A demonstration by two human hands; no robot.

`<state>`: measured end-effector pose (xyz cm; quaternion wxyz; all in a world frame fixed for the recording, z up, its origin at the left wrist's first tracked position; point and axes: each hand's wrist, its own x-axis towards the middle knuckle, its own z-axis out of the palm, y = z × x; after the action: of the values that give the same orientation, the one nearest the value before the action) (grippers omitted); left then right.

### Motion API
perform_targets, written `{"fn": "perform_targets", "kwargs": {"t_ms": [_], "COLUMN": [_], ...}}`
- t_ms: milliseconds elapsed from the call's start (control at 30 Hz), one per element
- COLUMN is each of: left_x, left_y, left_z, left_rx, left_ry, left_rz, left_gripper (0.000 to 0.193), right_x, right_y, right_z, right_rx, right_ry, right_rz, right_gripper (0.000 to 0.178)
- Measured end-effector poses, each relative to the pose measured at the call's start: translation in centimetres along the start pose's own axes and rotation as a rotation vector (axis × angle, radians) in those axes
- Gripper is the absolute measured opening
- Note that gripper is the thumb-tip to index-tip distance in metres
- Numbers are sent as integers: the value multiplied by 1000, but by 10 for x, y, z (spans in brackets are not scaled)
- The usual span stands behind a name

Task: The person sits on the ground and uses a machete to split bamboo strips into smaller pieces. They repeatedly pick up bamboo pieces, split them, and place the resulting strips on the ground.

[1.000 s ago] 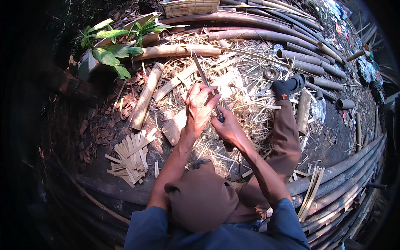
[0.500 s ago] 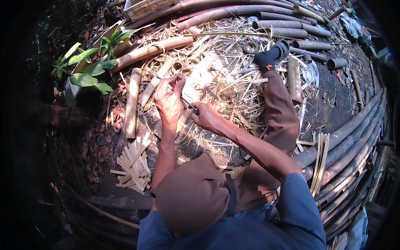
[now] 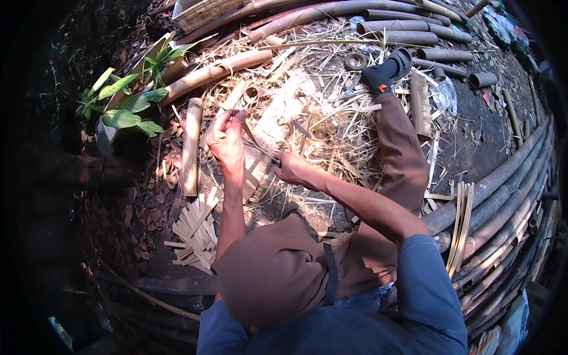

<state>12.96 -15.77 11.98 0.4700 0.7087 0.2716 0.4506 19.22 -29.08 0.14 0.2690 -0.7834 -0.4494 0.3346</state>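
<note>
My right hand (image 3: 294, 168) is closed around the dark handle of a knife (image 3: 276, 161), whose narrow blade points up and to the left. My left hand (image 3: 226, 142) is raised beside it, thumb and fingers pinched on a thin bamboo strip (image 3: 250, 135) that slants down toward the blade. Where strip and blade meet is hard to make out. Below and left of my left hand lies a fanned pile of pale split bamboo strips (image 3: 196, 232). A dark, pointed flat piece (image 3: 301, 129) lies on the shavings past my right hand.
Bamboo shavings (image 3: 337, 139) cover the ground ahead. Bamboo poles (image 3: 491, 201) are stacked at the right, and more pole lengths (image 3: 396, 26) lie at the far side. A short bamboo length (image 3: 191, 148) and a leafy plant (image 3: 127, 106) are at the left. My outstretched leg (image 3: 402, 148) lies right of the shavings.
My left hand has shifted a little left and down, away from the knife hand. The wrist has turned, and more of the strip and blade shows between the hands.
</note>
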Motion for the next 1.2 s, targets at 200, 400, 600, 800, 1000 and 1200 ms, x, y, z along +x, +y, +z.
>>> {"fn": "perform_targets", "kwargs": {"t_ms": [200, 400, 600, 800, 1000, 1200], "left_x": [-2, 15, 39, 48, 15, 24], "left_y": [1, -9, -14, -16, -11, -7], "left_z": [-2, -24, -92, -161, -145, -150], "left_rx": [-48, -27, 263, 590, 1325, 1494], "left_ry": [57, 17, -97, -163, -140, -235], "left_rz": [-44, 5, 19, -196, 124, 245], "left_gripper": [20, 13, 11, 20, 23, 25], "right_x": [-4, -7, -34, -87, -122, -128], "right_y": [6, 21, 93, 51, 18, 25], "right_z": [-16, -3, 76, 89, 58, 53], "right_rx": [-431, 22, 16, 261, 253, 388], "right_ry": [37, -12, 10, 145, 231, 275], "right_rz": [8, -162, -100, 242, -33, 82], "right_gripper": [21, 34, 32, 55, 55, 56]}}
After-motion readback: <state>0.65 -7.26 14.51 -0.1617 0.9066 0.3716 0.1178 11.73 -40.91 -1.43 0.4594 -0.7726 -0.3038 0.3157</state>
